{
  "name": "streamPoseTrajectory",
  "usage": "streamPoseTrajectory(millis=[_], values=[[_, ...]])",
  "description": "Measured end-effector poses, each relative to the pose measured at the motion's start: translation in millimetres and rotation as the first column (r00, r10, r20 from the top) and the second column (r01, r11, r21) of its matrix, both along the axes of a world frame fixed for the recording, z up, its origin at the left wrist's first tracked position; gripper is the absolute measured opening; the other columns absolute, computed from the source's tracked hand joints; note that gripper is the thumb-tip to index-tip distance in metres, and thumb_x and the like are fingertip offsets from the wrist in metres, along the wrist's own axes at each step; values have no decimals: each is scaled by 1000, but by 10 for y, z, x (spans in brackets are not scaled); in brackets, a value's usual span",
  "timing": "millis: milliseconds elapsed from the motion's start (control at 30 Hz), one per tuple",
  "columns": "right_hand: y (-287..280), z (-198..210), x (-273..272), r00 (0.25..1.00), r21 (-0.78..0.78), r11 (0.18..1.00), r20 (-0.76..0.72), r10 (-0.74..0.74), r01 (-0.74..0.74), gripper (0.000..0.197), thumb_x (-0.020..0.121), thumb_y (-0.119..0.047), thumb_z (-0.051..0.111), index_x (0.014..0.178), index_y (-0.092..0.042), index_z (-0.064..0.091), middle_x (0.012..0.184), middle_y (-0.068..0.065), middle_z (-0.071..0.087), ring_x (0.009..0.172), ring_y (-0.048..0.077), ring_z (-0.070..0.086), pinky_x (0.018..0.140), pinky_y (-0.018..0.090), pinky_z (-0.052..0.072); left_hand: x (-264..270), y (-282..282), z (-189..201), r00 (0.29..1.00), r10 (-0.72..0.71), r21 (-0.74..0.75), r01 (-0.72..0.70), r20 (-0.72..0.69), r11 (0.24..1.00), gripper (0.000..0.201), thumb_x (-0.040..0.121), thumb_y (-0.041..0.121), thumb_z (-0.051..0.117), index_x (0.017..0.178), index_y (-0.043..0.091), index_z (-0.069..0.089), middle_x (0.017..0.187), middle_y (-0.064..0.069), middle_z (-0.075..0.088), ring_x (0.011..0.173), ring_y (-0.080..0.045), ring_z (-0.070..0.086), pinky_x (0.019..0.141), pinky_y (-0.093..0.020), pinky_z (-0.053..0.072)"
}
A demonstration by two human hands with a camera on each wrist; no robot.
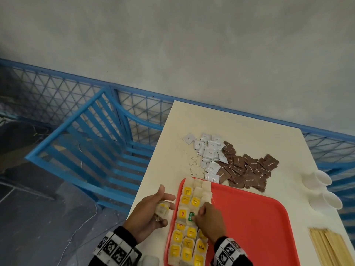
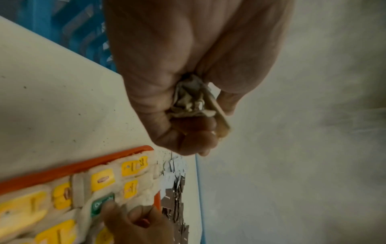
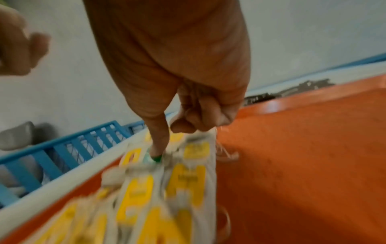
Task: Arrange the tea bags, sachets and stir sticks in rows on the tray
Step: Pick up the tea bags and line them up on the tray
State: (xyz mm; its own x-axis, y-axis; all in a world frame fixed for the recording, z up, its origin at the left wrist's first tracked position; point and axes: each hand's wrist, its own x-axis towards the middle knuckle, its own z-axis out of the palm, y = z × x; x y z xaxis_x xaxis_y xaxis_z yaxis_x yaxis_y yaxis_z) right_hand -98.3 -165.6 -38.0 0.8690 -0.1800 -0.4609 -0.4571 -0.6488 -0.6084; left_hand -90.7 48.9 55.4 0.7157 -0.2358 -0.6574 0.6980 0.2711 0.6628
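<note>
While my right hand (image 1: 209,223) sits low over the flat red plastic tray (image 1: 255,217), its forefinger presses down on the tea bag with the green paper tag (image 1: 191,215) and the other fingers are curled in loosely; I cannot tell whether they pinch the bag's string. That bag lies in the second column of the paper tea bags with yellow tags (image 1: 187,237), which run in close rows along the tray edge nearest the blue slatted chair (image 1: 92,143). My left hand (image 1: 151,214) hovers just off that same tray edge, over the pale counter (image 1: 240,120), its fingers curled round a small bunch of spare tea bags (image 1: 162,208).

To do this step well, I judge I should slide the green-tagged bag square against its neighbours with light pressure only, since the bags are thin and shift together. I should tuck the loose strings beside them out of the way. Then I can feed the next bag from my left hand into the gap beside it.

Beyond the tray's far edge the white paper sachets (image 1: 208,152) and brown paper sachets (image 1: 247,169) lie heaped on the counter, and the pale wooden stir sticks (image 1: 326,246) wait off the tray's right edge, none yet placed.
</note>
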Motion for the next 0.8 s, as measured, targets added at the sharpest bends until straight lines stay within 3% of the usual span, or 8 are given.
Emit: streamPoseTrajectory(millis=[67,167,300,400,533,633,733,800], values=[[0,203,16,998,15,999,57,30,-31,32,75,-25,79,73,-21,47,68,0,62,57,15,61,58,37,50,21,-67,22,1000,-2,-41,2,2,999,54,88,51,56,105,3,72,83,-11,68,60,-15,55,53,-28,46],[-17,757,1,958,130,987,282,58,-98,22,82,-26,78,80,-20,57,59,-5,56,47,3,51,48,17,39,74,-182,52,1000,-8,-98,9,10,995,55,94,50,50,108,1,70,83,-12,67,60,-17,56,54,-29,46],[4,1425,-147,852,181,917,467,237,-355,18,83,-42,75,94,-31,66,77,-5,61,63,11,53,59,20,42,94,-417,98,997,-30,-139,39,67,989,62,98,54,41,103,1,72,86,-16,65,68,-22,57,59,-33,47],[16,1452,-201,836,27,931,450,313,-363,32,71,-59,74,90,-37,63,82,-13,59,70,2,53,64,15,41,78,-625,138,997,-9,-201,25,83,979,62,95,58,40,94,5,72,85,-19,62,77,-29,60,69,-37,48],[-62,1348,-179,866,70,966,464,189,-248,17,75,-32,81,74,-28,65,68,-19,63,61,3,55,57,15,34,91,-859,172,999,40,-222,-34,21,974,56,89,62,50,97,8,64,82,-14,59,73,-22,54,66,-33,44],[-194,1345,-193,851,83,963,492,184,-256,17,74,-30,82,76,-25,65,72,-8,64,63,6,55,56,16,34,97,-996,213,995,100,-255,-99,-8,962,46,93,56,50,85,10,55,69,-7,53,65,-19,53,61,-31,45],[-324,1338,-207,809,81,959,559,182,-271,20,73,-30,83,76,-26,64,79,-9,60,63,11,56,57,14,35,93,-1113,255,993,116,-276,-110,8,955,47,93,55,50,79,10,52,68,-7,46,58,-17,47,50,-27,44],[-419,1329,-217,761,61,953,618,196,-295,19,75,-29,82,77,-27,63,79,-11,58,65,13,57,59,13,35,76,-1177,282,993,116,-290,-111,-2,951,45,91,54,54,77,11,51,66,-7,42,52,-16,43,54,-29,44]])
